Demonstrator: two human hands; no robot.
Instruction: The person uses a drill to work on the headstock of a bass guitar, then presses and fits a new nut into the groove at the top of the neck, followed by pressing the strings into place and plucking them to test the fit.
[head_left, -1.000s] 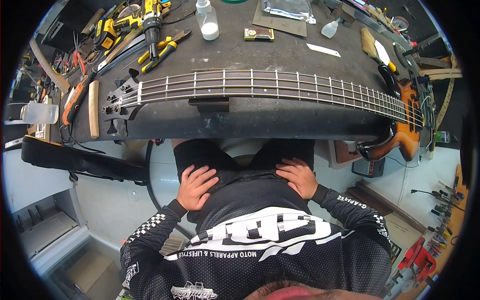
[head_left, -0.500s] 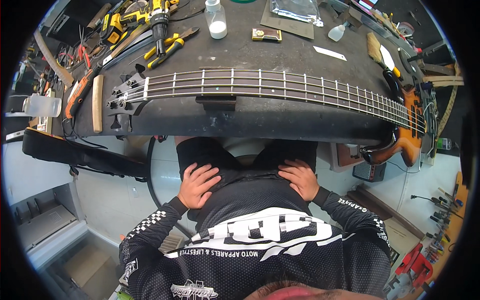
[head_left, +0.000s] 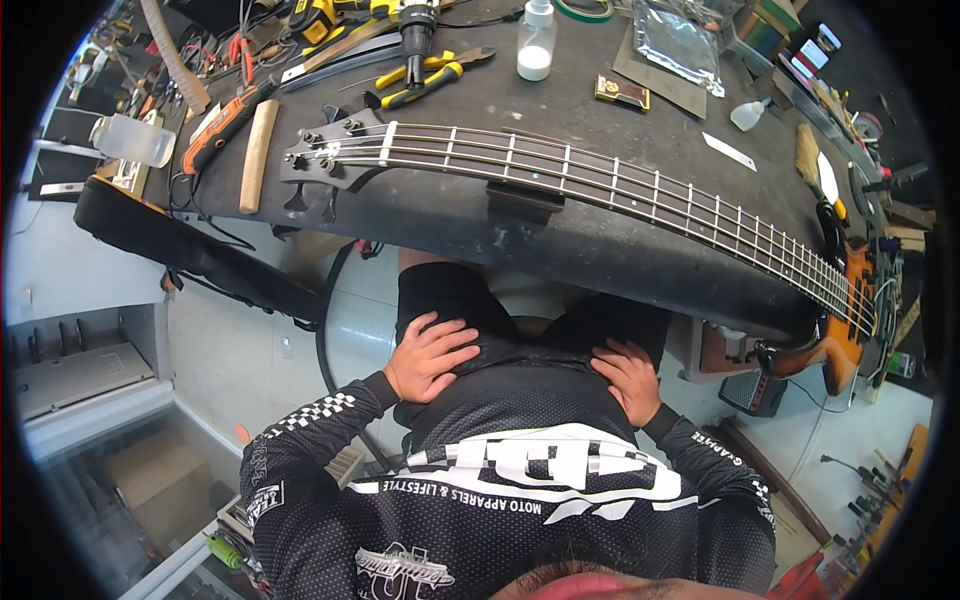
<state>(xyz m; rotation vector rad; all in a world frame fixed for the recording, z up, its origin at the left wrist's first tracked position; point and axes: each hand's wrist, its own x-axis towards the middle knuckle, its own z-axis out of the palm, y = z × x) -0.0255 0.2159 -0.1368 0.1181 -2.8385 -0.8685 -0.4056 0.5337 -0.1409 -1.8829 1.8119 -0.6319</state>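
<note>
In the head view, the left hand (head_left: 428,355) lies flat on the black jersey (head_left: 500,470) at lower centre of the frame, its fingers (head_left: 455,340) spread apart and holding nothing. The right hand (head_left: 628,378) rests on the same jersey just right of centre, fingers loosely apart and empty too. Above both hands, well apart from them, a bass guitar (head_left: 600,185) lies across the dark desk (head_left: 560,250), headstock (head_left: 330,160) at upper left, its orange body (head_left: 845,320) at the right edge. Yellow-handled pliers (head_left: 430,75) and a white bottle (head_left: 536,45) sit along the top of the frame.
</note>
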